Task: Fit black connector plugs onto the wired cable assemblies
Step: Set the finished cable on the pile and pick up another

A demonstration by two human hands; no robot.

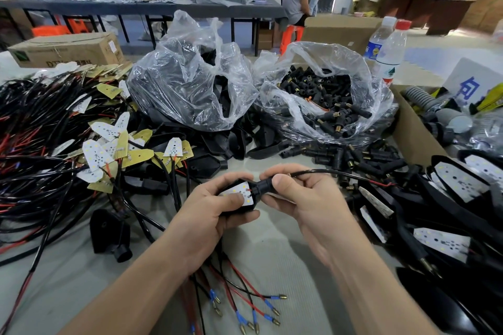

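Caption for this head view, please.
Close-up: left hand holds black housing with white LED board; right hand grips its black connector plug.

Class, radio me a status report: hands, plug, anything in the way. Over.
Left hand grips the LED housing. Right hand pinches the black plug against its neck. Nothing between them; loose wires below the wrists.

Showing two bare hands, the left hand (206, 209) and the right hand (307, 204). Running back from each into an equally bare arm, the left forearm (130, 288) and the right forearm (381, 294), both lying uncovered as far back as is showing, towards the near edge of the bench. Showing short, plainly trimmed nails on the fingers (283, 182), with skin creasing at the knuckles.
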